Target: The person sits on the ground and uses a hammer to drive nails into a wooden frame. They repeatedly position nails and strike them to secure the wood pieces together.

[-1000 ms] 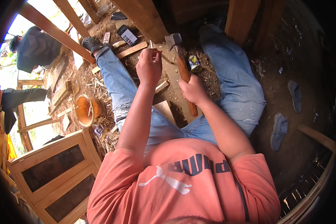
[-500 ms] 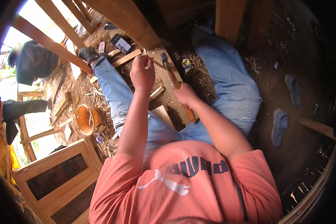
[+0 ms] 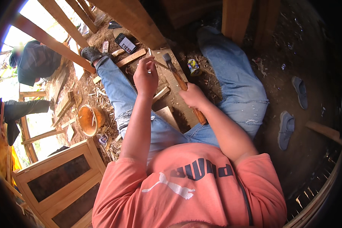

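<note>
We see an orange bucket (image 3: 100, 117) beside wood shavings (image 3: 111, 141), then the left hand (image 3: 146, 76), its fingers (image 3: 144, 62) curled near a thin rod (image 3: 162, 65); we cannot tell whether they pinch it. Between the jeans-clad legs (image 3: 241, 85), a hammer (image 3: 174, 72) slants above a wooden plank (image 3: 168, 80), its handle (image 3: 200, 116) grasped by the right hand (image 3: 193, 95).

a rough woodworking shop: shavings (image 3: 111, 150) and a panelled frame (image 3: 69, 192) at eight o'clock, timber posts (image 3: 131, 22) at eleven, a hammer (image 3: 175, 74) at twelve.
</note>
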`<state>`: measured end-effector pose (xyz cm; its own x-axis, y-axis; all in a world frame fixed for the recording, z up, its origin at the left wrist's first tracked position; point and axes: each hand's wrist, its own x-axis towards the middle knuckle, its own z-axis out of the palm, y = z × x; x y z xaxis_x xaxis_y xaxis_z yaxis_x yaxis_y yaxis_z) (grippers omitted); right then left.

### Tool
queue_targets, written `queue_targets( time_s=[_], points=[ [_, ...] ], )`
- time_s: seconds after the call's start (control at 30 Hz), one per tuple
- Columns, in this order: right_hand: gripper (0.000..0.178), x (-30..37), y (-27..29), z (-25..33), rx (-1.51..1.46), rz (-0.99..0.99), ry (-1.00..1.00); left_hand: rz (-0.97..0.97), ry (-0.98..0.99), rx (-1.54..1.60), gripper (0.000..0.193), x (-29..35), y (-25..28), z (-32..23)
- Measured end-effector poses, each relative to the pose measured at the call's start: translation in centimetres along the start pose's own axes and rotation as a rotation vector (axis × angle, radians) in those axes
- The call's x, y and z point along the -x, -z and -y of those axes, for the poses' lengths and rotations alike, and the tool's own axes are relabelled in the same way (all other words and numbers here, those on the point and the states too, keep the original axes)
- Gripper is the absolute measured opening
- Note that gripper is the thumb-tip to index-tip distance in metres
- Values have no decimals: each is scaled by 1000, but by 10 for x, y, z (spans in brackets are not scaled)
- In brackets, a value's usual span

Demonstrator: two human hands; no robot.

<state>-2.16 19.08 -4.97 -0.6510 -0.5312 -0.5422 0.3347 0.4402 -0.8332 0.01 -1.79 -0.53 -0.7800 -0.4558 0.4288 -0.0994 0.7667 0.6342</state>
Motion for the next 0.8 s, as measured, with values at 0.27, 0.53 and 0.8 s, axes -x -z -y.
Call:
queue_targets(
  time_s=[0.27, 0.53, 0.8],
  points=[
    [20, 21, 2, 30, -138, -31, 168, -70, -39, 29, 19, 2, -6, 2],
    [19, 19, -1, 23, -181, -22, 229, -86, -88, 6, 18, 1, -14, -4],
    [19, -2, -9, -14, -46, -68, -62, -94, -101, -12, 16, -2, -14, 0]
  ],
)
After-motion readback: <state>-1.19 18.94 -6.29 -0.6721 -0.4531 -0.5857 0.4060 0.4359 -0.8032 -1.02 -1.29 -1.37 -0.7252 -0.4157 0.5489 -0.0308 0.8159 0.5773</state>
